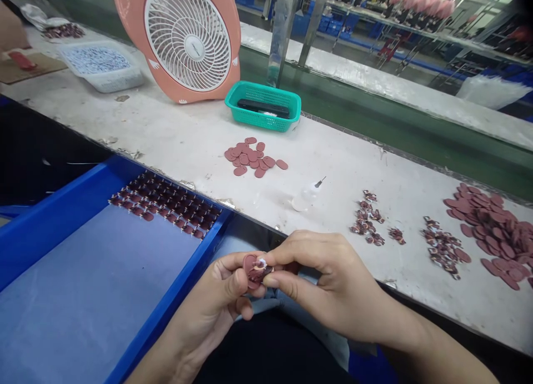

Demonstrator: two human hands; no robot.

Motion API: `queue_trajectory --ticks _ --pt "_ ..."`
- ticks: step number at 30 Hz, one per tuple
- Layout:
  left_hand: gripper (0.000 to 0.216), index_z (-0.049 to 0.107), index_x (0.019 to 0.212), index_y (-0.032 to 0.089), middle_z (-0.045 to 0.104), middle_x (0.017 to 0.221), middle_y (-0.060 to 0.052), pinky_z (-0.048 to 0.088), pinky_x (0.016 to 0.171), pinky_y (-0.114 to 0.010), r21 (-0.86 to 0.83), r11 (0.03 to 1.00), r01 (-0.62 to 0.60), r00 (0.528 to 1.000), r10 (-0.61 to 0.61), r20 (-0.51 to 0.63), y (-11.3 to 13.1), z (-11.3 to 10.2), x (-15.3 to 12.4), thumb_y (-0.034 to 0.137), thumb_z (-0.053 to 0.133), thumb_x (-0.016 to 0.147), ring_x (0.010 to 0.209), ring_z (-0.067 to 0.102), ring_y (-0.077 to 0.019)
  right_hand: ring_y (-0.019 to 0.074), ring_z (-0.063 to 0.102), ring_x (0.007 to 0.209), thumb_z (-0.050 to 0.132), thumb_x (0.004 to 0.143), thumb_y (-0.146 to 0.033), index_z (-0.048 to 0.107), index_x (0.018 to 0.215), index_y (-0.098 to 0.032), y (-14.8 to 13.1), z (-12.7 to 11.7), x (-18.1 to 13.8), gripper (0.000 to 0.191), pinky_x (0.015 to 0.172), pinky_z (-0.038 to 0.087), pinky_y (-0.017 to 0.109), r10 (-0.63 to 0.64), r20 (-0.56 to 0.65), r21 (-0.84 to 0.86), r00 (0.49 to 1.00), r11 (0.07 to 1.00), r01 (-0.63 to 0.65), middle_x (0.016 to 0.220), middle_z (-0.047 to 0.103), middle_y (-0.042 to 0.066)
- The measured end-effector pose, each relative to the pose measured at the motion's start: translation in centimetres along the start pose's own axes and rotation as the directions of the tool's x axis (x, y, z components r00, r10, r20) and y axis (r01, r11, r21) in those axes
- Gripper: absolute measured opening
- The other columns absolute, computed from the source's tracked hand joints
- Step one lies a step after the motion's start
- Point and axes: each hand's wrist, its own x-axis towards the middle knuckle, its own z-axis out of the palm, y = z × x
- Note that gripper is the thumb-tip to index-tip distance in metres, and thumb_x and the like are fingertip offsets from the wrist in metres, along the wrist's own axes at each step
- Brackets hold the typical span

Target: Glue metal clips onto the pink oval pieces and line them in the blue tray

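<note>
My left hand (225,292) pinches a flat reddish-brown oval disc (250,259) between thumb and fingers, above my lap. Thumb and forefinger of my right hand (320,278) grip a small brown and white molded piece (259,266) against the disc's face. Fingertips partly cover both parts. On the bench beyond lie loose oval discs (250,155) in a small pile. A white dropper bottle with a needle tip (308,195) stands nearer to my hands. To its right are small clusters of molded pieces (366,220).
A blue tray (166,312) at left holds rows of assembled brown pieces (166,203). More molded pieces (443,248) and a large disc pile (491,223) lie right. Behind stand a green basket (262,120), an orange fan (194,45) and a plastic tub (102,67). Another person's hand (11,29) shows far left.
</note>
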Motion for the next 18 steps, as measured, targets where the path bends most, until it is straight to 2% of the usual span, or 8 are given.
queue_trajectory --ticks 6,11,18 --pt "0.041 0.080 0.076 0.017 0.063 0.062 -0.001 0.045 0.044 -0.012 0.009 1.000 0.002 1.000 -0.002 -0.004 0.09 -0.23 -0.08 0.052 0.090 0.057 0.056 0.054 -0.0085 0.0135 0.064 0.069 0.065 0.092 -0.015 0.074 0.098 -0.017 -0.39 0.17 0.32 0.011 0.068 0.051 0.025 0.002 0.029 -0.057 1.000 0.998 0.000 0.079 0.073 0.003" --pt "0.042 0.081 0.077 0.017 0.065 0.063 -0.002 0.046 0.045 -0.013 -0.008 1.000 0.019 0.999 -0.020 -0.027 0.23 -0.47 -0.18 0.050 0.092 0.055 0.058 0.057 -0.0102 0.0142 0.065 0.070 0.064 0.092 -0.014 0.073 0.098 -0.016 -0.45 0.40 0.33 0.011 0.068 0.050 0.026 -0.033 0.029 -0.093 0.999 0.995 0.036 0.078 0.073 0.004" --pt "0.042 0.081 0.075 0.017 0.062 0.062 -0.001 0.044 0.044 -0.013 -0.021 1.000 0.014 1.000 -0.014 0.006 0.38 -0.33 -0.20 0.052 0.091 0.054 0.056 0.053 -0.0090 0.0135 0.067 0.072 0.063 0.094 -0.014 0.070 0.103 -0.018 -0.45 0.68 0.27 0.012 0.071 0.053 0.025 -0.106 0.000 -0.102 0.994 0.989 0.106 0.081 0.075 0.002"
